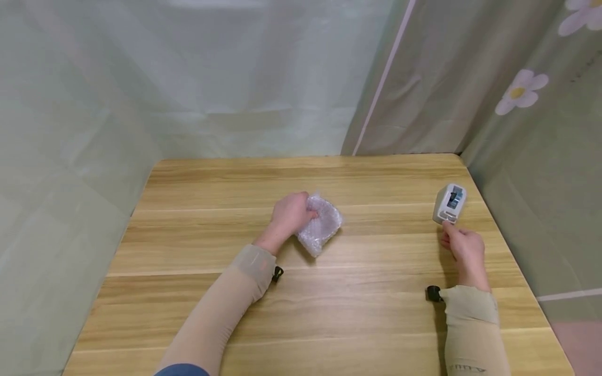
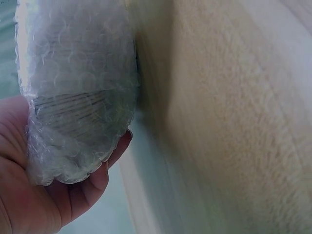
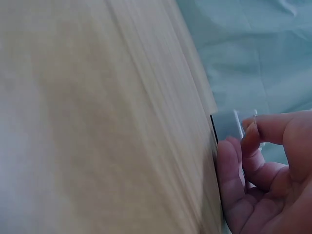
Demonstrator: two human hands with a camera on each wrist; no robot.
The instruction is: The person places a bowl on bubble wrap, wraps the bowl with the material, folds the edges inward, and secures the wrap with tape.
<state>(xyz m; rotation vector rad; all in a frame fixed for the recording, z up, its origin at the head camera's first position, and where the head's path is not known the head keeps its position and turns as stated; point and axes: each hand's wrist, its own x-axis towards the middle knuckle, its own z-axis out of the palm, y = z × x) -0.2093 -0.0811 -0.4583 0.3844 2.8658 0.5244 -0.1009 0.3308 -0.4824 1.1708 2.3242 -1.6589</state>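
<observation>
My left hand (image 1: 288, 213) grips a bubble-wrapped package (image 1: 325, 222) near the middle of the wooden table, thumb on top. Through the clear bubble wrap (image 2: 83, 63) in the left wrist view, the thing inside shows only as something grey and ridged, its kind not discernible. At the right, a grey-white tape dispenser (image 1: 455, 198) stands on the table. My right hand (image 1: 464, 249) is at its near end, thumb and index finger pinched together at the cutter edge, where the tape end is. In the right wrist view the fingers partly cover the dispenser (image 3: 226, 126).
The wooden table (image 1: 197, 230) has edges at the back, left and right. Pale green curtains (image 1: 235, 78) hang close behind it and along both sides. A black wrist-camera piece (image 1: 433, 293) sticks out beside the right sleeve.
</observation>
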